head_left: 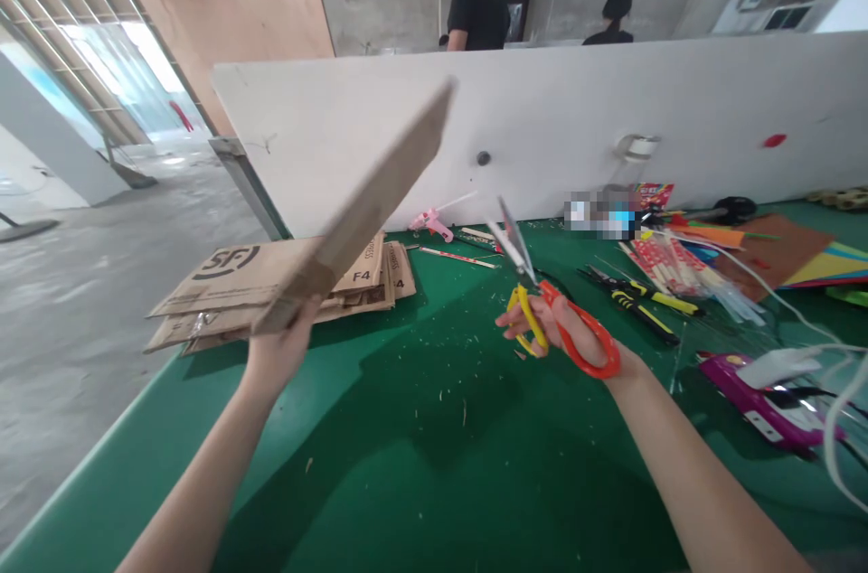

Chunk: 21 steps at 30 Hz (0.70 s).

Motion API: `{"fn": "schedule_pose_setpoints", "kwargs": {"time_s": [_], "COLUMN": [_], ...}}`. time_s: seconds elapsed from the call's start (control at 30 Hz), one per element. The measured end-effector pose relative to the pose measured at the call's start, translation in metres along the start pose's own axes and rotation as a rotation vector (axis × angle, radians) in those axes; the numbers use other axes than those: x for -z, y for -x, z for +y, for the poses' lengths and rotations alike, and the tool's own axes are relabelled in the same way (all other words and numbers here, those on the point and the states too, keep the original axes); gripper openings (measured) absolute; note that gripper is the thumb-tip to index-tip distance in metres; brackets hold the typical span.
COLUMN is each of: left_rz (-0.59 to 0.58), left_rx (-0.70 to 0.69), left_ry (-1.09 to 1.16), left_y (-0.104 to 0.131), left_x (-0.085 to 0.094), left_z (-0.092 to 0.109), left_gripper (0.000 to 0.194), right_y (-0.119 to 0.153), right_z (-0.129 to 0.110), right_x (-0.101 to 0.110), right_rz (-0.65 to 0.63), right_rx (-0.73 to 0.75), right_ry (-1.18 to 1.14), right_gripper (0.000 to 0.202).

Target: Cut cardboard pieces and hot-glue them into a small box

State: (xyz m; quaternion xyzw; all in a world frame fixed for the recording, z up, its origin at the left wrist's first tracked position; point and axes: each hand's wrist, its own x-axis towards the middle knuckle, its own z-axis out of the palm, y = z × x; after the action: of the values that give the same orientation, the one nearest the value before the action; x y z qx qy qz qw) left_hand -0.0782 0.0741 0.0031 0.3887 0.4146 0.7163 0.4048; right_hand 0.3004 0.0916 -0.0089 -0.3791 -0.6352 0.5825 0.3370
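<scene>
My left hand [281, 352] grips a long piece of cardboard [370, 202] at its lower end. The piece slants up and to the right, seen nearly edge-on, in front of a stack of flattened cardboard boxes [223, 279]. In my right hand [542, 324] is a pair of scissors [587, 342] with one orange and one yellow handle loop. My fingers pass through the loops. The blades are parted and point up and left, apart from the cardboard. Both hands are above the green table [420, 437].
A pink glue gun [432, 223] lies near the white partition [380, 121]. Yellow-and-black pliers [641, 306], wrapped sticks [671, 266], coloured sheets [779, 252] and a purple device [759, 401] with a white cable are on the right. Two people [480, 8] are beyond the partition.
</scene>
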Motion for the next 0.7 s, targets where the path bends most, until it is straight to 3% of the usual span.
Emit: {"fn": "schedule_pose_setpoints", "kwargs": {"time_s": [0.1, 0.2, 0.27, 0.33, 0.43, 0.5, 0.57, 0.6, 0.63, 0.7], "left_rz": [-0.193, -0.346, -0.444, -0.631, -0.947, -1.05, -1.06, -0.994, -0.855, -0.457], "left_rx": [0.046, 0.133, 0.116, -0.071, -0.595, -0.855, -0.878, -0.814, -0.701, -0.434], "left_ry": [-0.17, -0.311, -0.401, -0.556, -0.872, -1.036, -1.082, -1.042, -0.939, -0.646], "left_y": [0.02, 0.03, 0.03, 0.026, 0.019, 0.016, 0.012, 0.01, 0.008, 0.007], "left_x": [-0.007, -0.015, -0.014, -0.009, 0.002, 0.008, 0.011, 0.012, 0.012, 0.011], "left_z": [0.001, -0.002, -0.005, -0.008, -0.014, -0.018, -0.023, -0.025, -0.026, -0.024], "left_gripper": [0.037, 0.035, 0.034, 0.029, 0.036, 0.046, 0.047, 0.043, 0.038, 0.036], "right_y": [-0.015, -0.024, -0.028, -0.03, -0.034, -0.037, -0.04, -0.041, -0.042, -0.043], "right_z": [-0.001, 0.0, 0.002, 0.005, 0.008, 0.01, 0.013, 0.015, 0.017, 0.021], "right_x": [-0.019, -0.035, -0.042, -0.045, -0.048, -0.05, -0.051, -0.052, -0.053, -0.053], "right_rz": [0.145, 0.225, 0.268, 0.357, 0.467, 0.488, 0.526, 0.547, 0.573, 0.626], "right_rx": [0.016, 0.034, 0.065, 0.095, 0.119, 0.114, 0.099, 0.093, 0.09, 0.1], "right_ry": [-0.29, -0.494, -0.62, -0.71, -0.766, -0.779, -0.785, -0.784, -0.785, -0.794], "right_gripper": [0.074, 0.047, 0.026, 0.022, 0.027, 0.03, 0.034, 0.036, 0.037, 0.037]}}
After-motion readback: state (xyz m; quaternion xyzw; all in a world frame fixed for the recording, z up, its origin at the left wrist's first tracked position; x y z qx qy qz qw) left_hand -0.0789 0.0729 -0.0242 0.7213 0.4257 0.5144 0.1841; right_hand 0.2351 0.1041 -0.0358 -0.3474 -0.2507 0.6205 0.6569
